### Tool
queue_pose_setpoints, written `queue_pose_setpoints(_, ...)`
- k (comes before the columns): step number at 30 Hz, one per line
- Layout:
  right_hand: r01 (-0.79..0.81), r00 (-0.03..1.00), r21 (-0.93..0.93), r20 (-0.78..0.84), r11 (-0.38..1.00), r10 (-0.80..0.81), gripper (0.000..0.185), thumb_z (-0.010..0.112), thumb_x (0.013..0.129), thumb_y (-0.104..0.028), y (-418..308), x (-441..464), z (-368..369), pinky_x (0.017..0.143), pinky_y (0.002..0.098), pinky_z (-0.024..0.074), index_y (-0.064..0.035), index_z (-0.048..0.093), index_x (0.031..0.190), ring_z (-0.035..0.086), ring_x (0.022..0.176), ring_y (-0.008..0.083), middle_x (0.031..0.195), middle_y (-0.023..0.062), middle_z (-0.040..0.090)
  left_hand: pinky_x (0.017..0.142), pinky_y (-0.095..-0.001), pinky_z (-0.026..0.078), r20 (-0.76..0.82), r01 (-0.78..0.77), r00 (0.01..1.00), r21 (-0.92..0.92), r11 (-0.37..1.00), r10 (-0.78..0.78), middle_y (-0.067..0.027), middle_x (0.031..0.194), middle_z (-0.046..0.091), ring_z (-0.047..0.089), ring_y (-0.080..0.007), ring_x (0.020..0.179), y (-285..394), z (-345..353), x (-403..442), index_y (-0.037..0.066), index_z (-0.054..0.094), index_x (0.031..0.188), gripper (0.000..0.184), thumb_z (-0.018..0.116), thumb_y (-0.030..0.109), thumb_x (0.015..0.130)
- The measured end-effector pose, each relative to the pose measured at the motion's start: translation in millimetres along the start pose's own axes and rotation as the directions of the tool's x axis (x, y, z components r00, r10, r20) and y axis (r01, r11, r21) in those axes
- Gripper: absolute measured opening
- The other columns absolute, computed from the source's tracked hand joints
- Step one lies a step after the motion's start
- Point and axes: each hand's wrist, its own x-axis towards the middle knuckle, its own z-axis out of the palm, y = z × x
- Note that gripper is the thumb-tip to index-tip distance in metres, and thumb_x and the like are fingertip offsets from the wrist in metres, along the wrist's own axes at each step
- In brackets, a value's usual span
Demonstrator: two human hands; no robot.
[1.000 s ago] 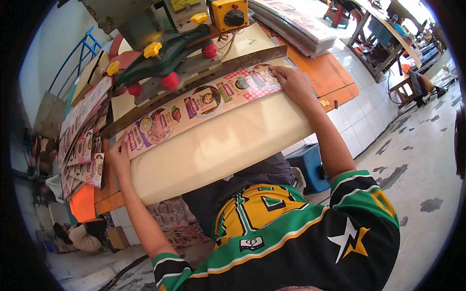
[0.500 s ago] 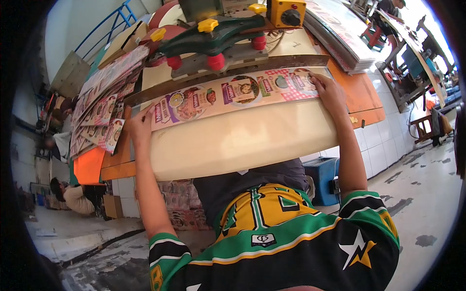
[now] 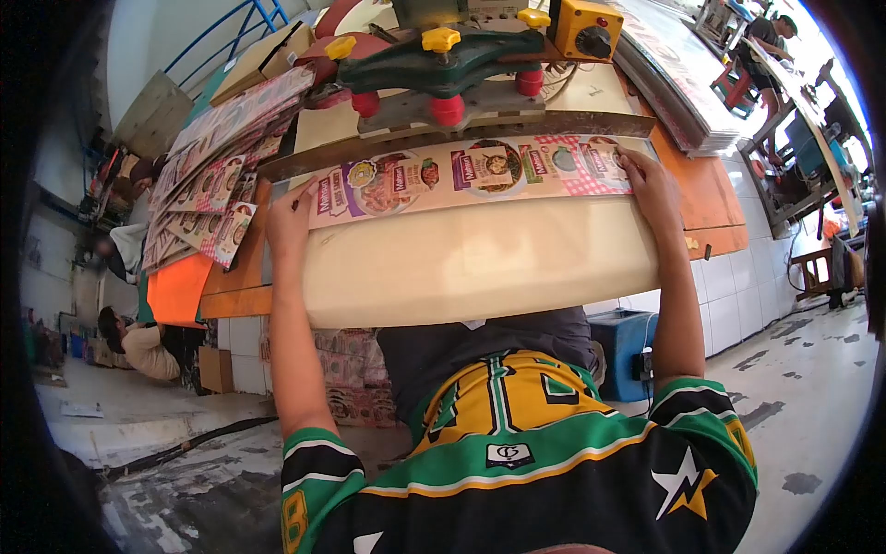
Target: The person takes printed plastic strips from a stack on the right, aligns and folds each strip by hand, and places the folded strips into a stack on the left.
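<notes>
Bench and machine now sit farther to the right in the frame than half a second ago, while both hands keep to the ends of the printed strip (image 3: 475, 175). From my remote seat I see the right hand (image 3: 653, 192), fingers half curled, its thumb and fingertips touching the strip's right end; the left hand (image 3: 289, 226) is loosely bent at the left end, and I cannot tell whether either is pinching or merely pressing. One strip lies flat across the cream surface (image 3: 480, 258), just in front of the long metal bar (image 3: 415, 139). I judge it light, thin and limp, its glossy face slippery and easily creased, so best taken by the two short ends and kept taut. Beyond the bar I count three red cylinders (image 3: 446, 110), three yellow knobs (image 3: 440, 40) and one yellow control box (image 3: 587, 30). Farther out lie one pile of printed sheets (image 3: 221, 120) at left, overlapping too much to count, one orange sheet (image 3: 189, 286) beside it, and one thick stack (image 3: 678, 83) at right, its layers likewise uncountable.
</notes>
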Motion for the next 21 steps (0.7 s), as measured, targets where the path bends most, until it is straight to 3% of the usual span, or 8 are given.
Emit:
queue_pose_setpoints(4,-0.003,1.000,-0.047,-0.012,0.999,0.003,0.034,0.057,0.100,-0.043,-4,-2,-5,0.086,0.0457,0.0523,-0.0229,0.075,0.121,0.070,0.101,0.0346,0.107,0.0152,0.075,0.079,-0.0354,0.053,0.013,0.038,0.999,-0.026,0.999,-0.037,-0.0222,0.098,0.074,0.072,-0.0325,0.087,-6,5,2,0.017,0.076,0.120,0.030,0.063,0.036,0.100)
queue_pose_setpoints(7,-0.028,0.999,-0.064,0.021,0.998,0.030,0.035,0.056,0.100,-0.044,0,0,-3,0.086,0.0470,0.0525,-0.0233,0.075,0.121,0.070,0.100,0.0355,0.107,0.0163,0.075,0.080,-0.0348,0.053,-0.016,-0.025,1.000,-0.028,0.999,0.025,-0.0229,0.100,0.073,0.073,-0.0317,0.089,-7,3,2,0.016,0.076,0.120,0.030,0.062,0.033,0.101)
queue_pose_setpoints(9,-0.049,0.999,-0.079,0.016,0.996,0.051,0.036,0.056,0.100,-0.045,-1,0,-2,0.086,0.0474,0.0524,-0.0234,0.075,0.121,0.070,0.100,0.0359,0.106,0.0168,0.074,0.082,-0.0343,0.053,0.016,0.013,1.000,0.049,0.999,-0.014,-0.0223,0.103,0.074,0.073,-0.0301,0.091,15,-7,-3,0.013,0.076,0.120,0.031,0.062,0.033,0.101)
queue_pose_setpoints(14,-0.028,0.999,-0.096,-0.024,0.995,0.026,0.035,0.056,0.100,-0.045,-1,-3,-4,0.086,0.0480,0.0522,-0.0257,0.075,0.122,0.070,0.099,0.0377,0.104,0.0161,0.075,0.084,-0.0327,0.053,0.026,-0.067,0.997,-0.035,0.997,0.068,-0.0208,0.106,0.075,0.073,-0.0262,0.094,-9,5,4,0.010,0.075,0.120,0.031,0.063,0.031,0.101)
queue_pose_setpoints(16,-0.017,1.000,-0.084,0.000,0.996,0.017,0.034,0.056,0.100,-0.044,-3,-3,-5,0.086,0.0478,0.0517,-0.0265,0.075,0.122,0.069,0.097,0.0374,0.103,0.0149,0.075,0.086,-0.0316,0.052,0.040,0.030,0.999,-0.045,0.999,-0.028,-0.0185,0.107,0.076,0.073,-0.0223,0.096,0,-1,2,0.008,0.075,0.120,0.030,0.063,0.028,0.101)
queue_pose_setpoints(21,-0.030,1.000,-0.101,0.005,0.994,0.031,0.034,0.056,0.101,-0.042,-6,-4,-8,0.083,0.0439,0.0517,-0.0248,0.075,0.124,0.069,0.095,0.0340,0.100,0.0131,0.076,0.087,-0.0325,0.052,0.035,-0.026,0.999,-0.034,0.999,0.027,-0.0179,0.108,0.076,0.072,-0.0201,0.095,-4,1,2,0.008,0.074,0.122,0.032,0.063,0.029,0.102)
